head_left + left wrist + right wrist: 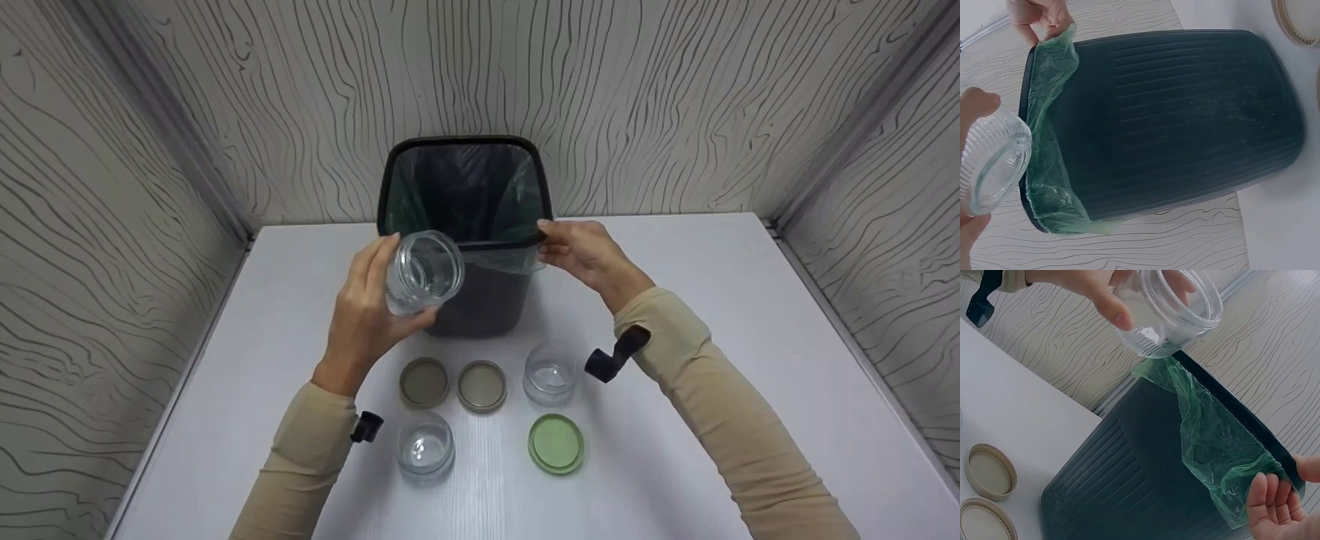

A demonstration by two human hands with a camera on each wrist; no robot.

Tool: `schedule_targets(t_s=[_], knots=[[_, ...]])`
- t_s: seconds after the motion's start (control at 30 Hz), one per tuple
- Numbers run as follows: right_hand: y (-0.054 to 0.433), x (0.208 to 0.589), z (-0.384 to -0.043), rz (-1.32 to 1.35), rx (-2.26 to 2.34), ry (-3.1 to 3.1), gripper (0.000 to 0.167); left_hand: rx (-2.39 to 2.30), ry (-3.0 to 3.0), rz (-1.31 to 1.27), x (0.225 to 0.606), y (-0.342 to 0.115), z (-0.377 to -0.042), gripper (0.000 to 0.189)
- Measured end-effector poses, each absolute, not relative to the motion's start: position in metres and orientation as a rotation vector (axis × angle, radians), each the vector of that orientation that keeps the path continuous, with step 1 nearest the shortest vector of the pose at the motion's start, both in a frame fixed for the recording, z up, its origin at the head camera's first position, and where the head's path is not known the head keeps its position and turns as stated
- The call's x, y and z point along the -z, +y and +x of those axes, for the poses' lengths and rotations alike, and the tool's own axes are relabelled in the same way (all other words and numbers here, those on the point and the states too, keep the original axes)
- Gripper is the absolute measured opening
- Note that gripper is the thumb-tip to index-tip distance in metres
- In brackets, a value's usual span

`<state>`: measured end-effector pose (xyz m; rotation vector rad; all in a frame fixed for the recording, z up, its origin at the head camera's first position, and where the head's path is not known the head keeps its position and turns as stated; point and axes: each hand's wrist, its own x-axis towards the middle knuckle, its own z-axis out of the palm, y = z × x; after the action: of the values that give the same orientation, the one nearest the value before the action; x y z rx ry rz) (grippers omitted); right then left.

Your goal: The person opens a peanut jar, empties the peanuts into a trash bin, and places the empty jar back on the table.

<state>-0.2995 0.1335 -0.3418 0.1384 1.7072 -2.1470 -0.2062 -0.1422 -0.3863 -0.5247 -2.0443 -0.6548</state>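
Observation:
In the head view my left hand (pixel 365 300) grips a clear glass jar (pixel 426 274), tilted with its open mouth toward the bin's front left rim. Ribbed glass shows on the jar's side in the left wrist view. My right hand (pixel 585 251) pinches the front right corner of the dark bin (pixel 480 300), thumb over the rim and fingers on the green bin liner (pixel 1213 439). This liner folds over the rim and hangs down outside. The right wrist view shows the jar (pixel 1168 315) just above the liner's far end.
Two beige lids (pixel 424 382) lie in front of the bin. A clear jar (pixel 550 373) stands right of them, another jar (pixel 425 448) nearer the front left. The green lid (pixel 556 444) lies front right on the white table (pixel 675 450). Patterned walls (pixel 337 90) enclose the table.

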Motion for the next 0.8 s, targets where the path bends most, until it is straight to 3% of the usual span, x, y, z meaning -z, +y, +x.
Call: schedule_targets(t_s=[0.8], knots=[[0.134, 0.342, -0.298, 0.097, 2.120, 1.741, 0.010, 0.647, -2.115, -0.535, 0.415, -0.136, -0.195, 0.090]])
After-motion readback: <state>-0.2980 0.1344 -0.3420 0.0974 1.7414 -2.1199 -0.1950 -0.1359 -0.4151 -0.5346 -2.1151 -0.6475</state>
